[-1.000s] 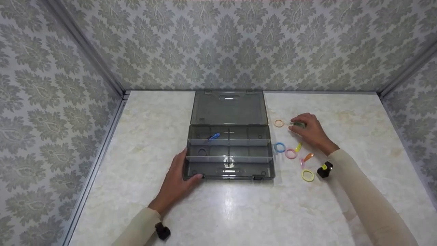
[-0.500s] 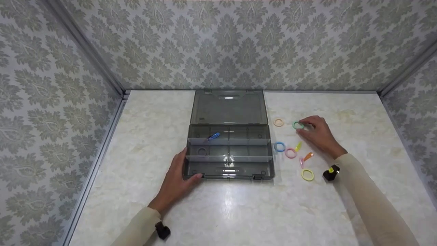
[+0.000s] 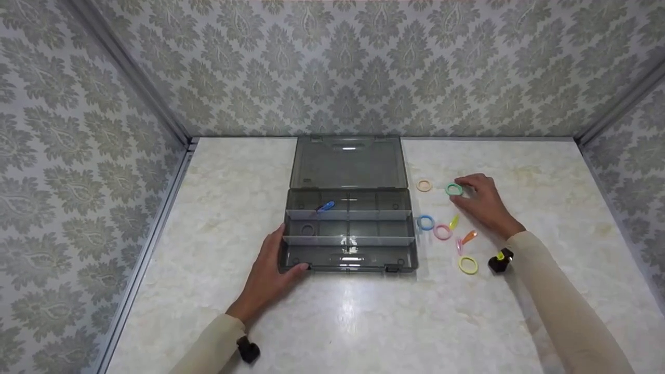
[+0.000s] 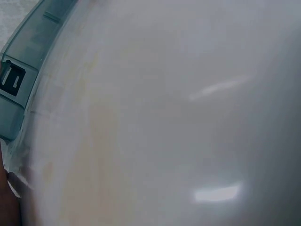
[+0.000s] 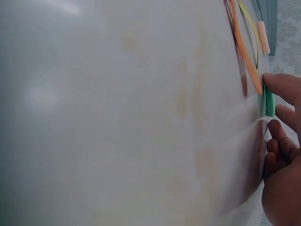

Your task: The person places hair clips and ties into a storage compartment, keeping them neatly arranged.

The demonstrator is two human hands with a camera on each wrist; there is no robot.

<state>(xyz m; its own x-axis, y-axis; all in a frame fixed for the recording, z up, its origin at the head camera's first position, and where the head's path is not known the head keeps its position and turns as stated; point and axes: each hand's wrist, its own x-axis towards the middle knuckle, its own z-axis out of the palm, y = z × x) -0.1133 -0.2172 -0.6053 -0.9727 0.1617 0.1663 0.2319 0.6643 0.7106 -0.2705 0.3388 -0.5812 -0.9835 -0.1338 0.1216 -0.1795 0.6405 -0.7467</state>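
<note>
A smoky grey compartment box [image 3: 349, 257] lies with its lid [image 3: 349, 162] folded back. My left hand [image 3: 267, 270] holds its front left corner, fingers along the side and thumb at the front. Over on the right, my right hand [image 3: 483, 202] has thumb and index finger on opposite sides of a green hair tie [image 3: 453, 189]; the right wrist view shows the green band [image 5: 270, 101] between the fingertips. A blue hair clip [image 3: 326, 206] lies in the back row, and a dark hair tie [image 3: 307, 229] in the middle row.
Beside the box lie a peach hair tie [image 3: 424, 185], a blue one [image 3: 426, 223], a pink one [image 3: 442, 232] and a yellow one [image 3: 468, 265]. Among them are a yellow clip [image 3: 454, 222], an orange clip [image 3: 469, 237] and a pink clip [image 3: 459, 245]. Papered walls [image 3: 348, 67] enclose the table.
The right hand has drawn back slightly to the right from over the green hair tie, which now shows as a flat ring at its fingertips. The left hand and box stay put.
</note>
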